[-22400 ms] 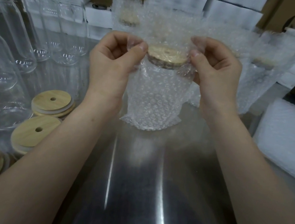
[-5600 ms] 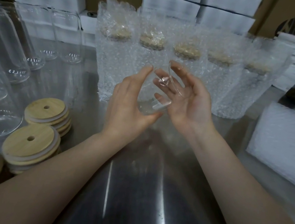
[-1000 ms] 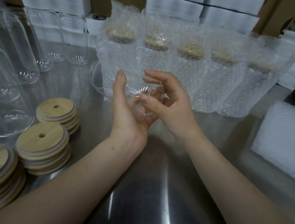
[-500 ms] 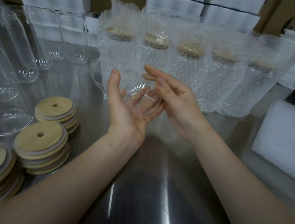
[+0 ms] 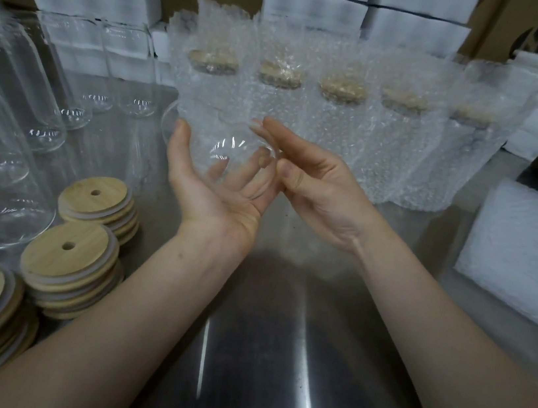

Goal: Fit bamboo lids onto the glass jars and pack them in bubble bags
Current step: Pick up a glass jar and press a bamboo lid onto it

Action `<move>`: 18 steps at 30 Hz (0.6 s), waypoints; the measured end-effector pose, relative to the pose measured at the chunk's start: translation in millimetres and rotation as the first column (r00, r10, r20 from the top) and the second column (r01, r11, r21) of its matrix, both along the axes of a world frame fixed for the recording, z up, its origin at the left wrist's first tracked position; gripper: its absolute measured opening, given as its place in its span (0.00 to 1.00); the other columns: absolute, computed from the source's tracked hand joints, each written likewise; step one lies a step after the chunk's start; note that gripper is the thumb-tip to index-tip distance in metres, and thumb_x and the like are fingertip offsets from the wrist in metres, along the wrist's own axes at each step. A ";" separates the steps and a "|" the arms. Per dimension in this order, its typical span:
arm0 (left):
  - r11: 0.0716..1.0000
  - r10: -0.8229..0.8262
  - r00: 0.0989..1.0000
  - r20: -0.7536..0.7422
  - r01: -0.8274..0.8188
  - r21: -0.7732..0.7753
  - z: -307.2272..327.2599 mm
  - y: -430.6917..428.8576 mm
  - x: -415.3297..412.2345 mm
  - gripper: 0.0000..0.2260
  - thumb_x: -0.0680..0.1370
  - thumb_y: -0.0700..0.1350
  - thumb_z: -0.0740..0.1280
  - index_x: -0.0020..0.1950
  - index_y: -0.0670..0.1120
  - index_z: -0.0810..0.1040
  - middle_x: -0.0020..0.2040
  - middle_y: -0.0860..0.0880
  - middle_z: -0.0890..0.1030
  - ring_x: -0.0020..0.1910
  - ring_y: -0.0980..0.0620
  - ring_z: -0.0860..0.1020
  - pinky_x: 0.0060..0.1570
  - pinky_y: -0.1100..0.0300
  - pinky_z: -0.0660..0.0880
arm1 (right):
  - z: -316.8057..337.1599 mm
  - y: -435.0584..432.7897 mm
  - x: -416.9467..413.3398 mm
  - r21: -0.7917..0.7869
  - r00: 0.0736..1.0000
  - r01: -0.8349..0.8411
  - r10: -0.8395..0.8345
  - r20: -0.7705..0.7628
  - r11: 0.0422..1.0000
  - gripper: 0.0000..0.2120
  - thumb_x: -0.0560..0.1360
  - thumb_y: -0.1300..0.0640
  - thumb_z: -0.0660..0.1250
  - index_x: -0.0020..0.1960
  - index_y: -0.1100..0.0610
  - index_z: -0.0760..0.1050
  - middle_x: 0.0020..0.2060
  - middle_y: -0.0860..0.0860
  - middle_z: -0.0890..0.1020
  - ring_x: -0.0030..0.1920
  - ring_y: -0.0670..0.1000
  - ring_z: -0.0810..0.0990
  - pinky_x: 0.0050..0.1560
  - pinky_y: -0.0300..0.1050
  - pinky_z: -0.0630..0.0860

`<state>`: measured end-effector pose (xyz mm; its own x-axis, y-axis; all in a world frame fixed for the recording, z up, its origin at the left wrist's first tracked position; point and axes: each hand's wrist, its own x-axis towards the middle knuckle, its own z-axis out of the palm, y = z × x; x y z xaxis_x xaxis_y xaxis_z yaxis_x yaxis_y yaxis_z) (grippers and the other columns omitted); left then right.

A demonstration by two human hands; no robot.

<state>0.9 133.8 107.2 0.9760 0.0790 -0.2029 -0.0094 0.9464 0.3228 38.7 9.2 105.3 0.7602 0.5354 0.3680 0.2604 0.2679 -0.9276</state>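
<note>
Glass jar (image 5: 231, 152) cradled above counter (image 5: 256, 357) on left hand (image 5: 222, 204), fingers spread, right hand (image 5: 319, 183) fingers straight against its side; likely slick, brittle, so grip the wall.

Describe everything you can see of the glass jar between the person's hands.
The glass jar is clear, smooth and apparently empty, without a lid. It lies tilted on its side, round base with glints toward the camera, mouth pointing away to the left. It rests on the left hand, whose fingers show through the glass; straight fingers of the right hand touch its right side.
</note>
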 end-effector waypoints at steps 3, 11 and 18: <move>0.999 -0.003 1.000 -0.009 0.003 -0.034 1.8 1.4 -0.8 0.38 0.72 0.63 0.69 0.70 0.38 0.64 0.46 0.32 0.83 0.47 0.34 0.84 0.38 0.47 0.82 | 0.7 -0.9 -0.1 -0.045 0.998 0.045 -0.043 0.046 0.998 0.28 0.73 0.66 0.67 0.71 0.54 0.66 0.71 0.67 0.69 0.73 0.61 0.64 0.69 0.44 0.69; 0.993 -0.020 1.000 0.006 0.021 -0.120 4.3 2.0 -0.2 0.39 0.72 0.65 0.68 0.69 0.37 0.67 0.56 0.33 0.80 0.45 0.35 0.84 0.37 0.46 0.81 | -0.3 6.5 -4.7 -0.122 0.972 0.138 -0.111 0.209 0.983 0.35 0.66 0.70 0.73 0.67 0.46 0.69 0.66 0.48 0.75 0.71 0.45 0.70 0.64 0.43 0.74; 0.991 -0.001 1.000 0.009 0.003 -0.132 4.1 -1.0 -2.7 0.37 0.72 0.64 0.70 0.70 0.41 0.65 0.55 0.35 0.80 0.47 0.33 0.83 0.40 0.46 0.82 | 1.0 14.8 -13.8 -0.132 0.878 0.345 -0.270 0.395 0.929 0.35 0.61 0.58 0.80 0.61 0.40 0.68 0.65 0.52 0.76 0.67 0.50 0.73 0.54 0.46 0.77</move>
